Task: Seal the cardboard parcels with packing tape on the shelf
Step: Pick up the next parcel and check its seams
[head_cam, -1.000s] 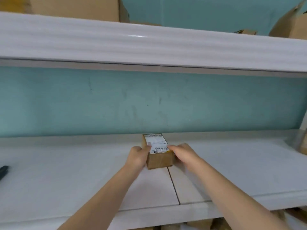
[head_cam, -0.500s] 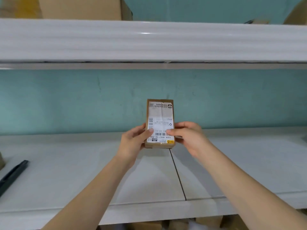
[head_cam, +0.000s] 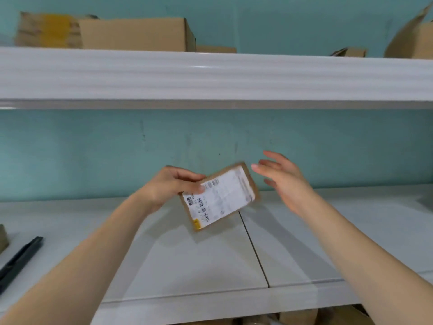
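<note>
A small cardboard parcel [head_cam: 222, 198] with a white shipping label facing me hangs tilted in the air above the white shelf [head_cam: 210, 266]. My left hand [head_cam: 173, 186] grips its upper left corner, thumb on the label. My right hand [head_cam: 283, 179] is off the parcel, just to its right, with the fingers spread and nothing in it. The parcel is blurred by motion. No tape is in view.
A dark flat tool [head_cam: 18, 259] lies at the shelf's left edge beside a brownish object [head_cam: 3, 238]. The upper shelf [head_cam: 210, 76] carries several cardboard boxes [head_cam: 138, 35]. A teal wall stands behind. More cardboard shows below the shelf's front edge.
Both hands lifted the parcel from the shelf and held it upright. Now it is tilted clockwise, held by my left hand alone, and my right hand has let go and opened.
</note>
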Action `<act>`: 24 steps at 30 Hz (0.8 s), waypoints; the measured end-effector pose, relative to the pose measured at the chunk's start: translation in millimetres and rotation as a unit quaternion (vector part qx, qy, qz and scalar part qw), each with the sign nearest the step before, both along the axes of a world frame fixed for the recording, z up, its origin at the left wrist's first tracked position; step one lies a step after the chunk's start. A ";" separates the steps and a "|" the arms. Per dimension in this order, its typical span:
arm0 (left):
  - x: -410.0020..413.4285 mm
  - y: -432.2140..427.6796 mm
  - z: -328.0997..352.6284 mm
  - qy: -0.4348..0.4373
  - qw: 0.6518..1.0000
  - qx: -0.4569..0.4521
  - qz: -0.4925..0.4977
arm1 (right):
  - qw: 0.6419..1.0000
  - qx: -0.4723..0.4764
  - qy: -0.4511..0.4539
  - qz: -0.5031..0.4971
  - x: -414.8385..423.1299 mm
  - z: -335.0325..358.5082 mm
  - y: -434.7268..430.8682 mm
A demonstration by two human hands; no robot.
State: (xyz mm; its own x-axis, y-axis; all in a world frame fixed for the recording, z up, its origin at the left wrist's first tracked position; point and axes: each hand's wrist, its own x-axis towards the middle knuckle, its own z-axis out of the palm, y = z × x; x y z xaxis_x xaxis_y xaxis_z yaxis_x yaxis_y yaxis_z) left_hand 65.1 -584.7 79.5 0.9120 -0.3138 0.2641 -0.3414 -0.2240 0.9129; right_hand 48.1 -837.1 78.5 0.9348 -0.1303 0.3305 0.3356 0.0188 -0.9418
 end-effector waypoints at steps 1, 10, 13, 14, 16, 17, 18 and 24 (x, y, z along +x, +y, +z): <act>2.7 2.6 8.2 0.005 0.998 0.057 -0.016 | 0.999 -0.050 -0.013 0.010 -0.5 2.3 1.1; 2.5 -24.2 69.4 -0.023 0.948 0.300 -0.098 | 0.945 -0.232 0.093 0.209 -2.2 1.8 29.7; 7.8 -22.2 63.3 -0.075 0.969 0.236 0.021 | 0.974 -0.138 0.090 0.155 7.1 -4.8 26.8; 10.7 -17.7 56.7 -0.072 0.981 0.172 0.056 | 0.981 -0.102 0.091 0.136 10.6 -7.2 23.9; 15.4 -5.9 37.1 -0.040 0.994 0.049 0.086 | 0.989 -0.053 0.095 0.105 15.6 -11.0 18.2; 17.2 -0.7 25.6 -0.019 0.996 0.006 0.087 | 0.990 -0.036 0.096 0.098 16.9 -11.6 16.1; 18.0 2.9 13.6 0.002 0.996 -0.027 0.083 | 0.991 -0.022 0.097 0.094 17.2 -11.7 15.1; 8.6 -19.0 -34.6 0.075 0.984 -0.159 -0.011 | 0.991 0.022 0.075 0.106 16.1 -15.6 32.1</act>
